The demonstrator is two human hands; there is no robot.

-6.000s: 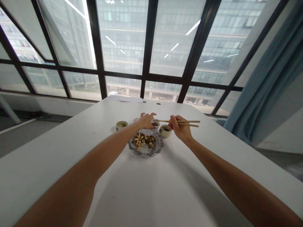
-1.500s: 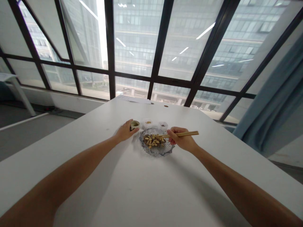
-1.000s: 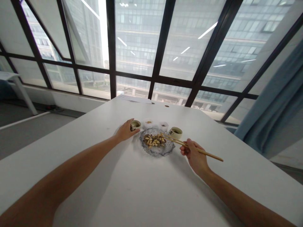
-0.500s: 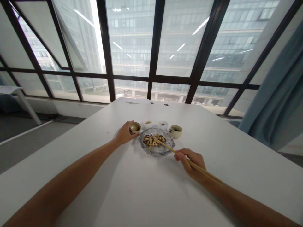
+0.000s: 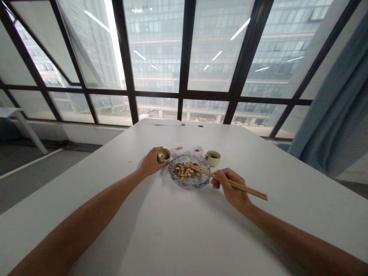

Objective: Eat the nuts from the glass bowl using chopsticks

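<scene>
My left hand (image 5: 152, 161) is wrapped round a small ceramic cup (image 5: 163, 156), tilted a little toward me, with some pale pieces inside. In my right hand (image 5: 231, 184) is a pair of chopsticks (image 5: 248, 188), gripped near the middle. Their tips reach into a clear glass dish (image 5: 189, 186) with a faceted rim, over a heap of mixed nuts and dark seeds (image 5: 184, 171). Some pieces look like peanuts in the shell. Whether the tips pinch a piece I cannot tell. The left cup stands beside the dish's left rim.
Behind the dish stand two small white cups (image 5: 178, 150) with a little food in each. A second ceramic cup (image 5: 213, 159) with dark writing stands at the dish's right. Paper sheets (image 5: 161, 122) lie at the white table's (image 5: 161, 230) far end, before the windows.
My right hand has turned and risen slightly, bringing the chopsticks to a flatter angle, with their tips shifted toward the back of the heap. My left hand keeps hold of the cup.
</scene>
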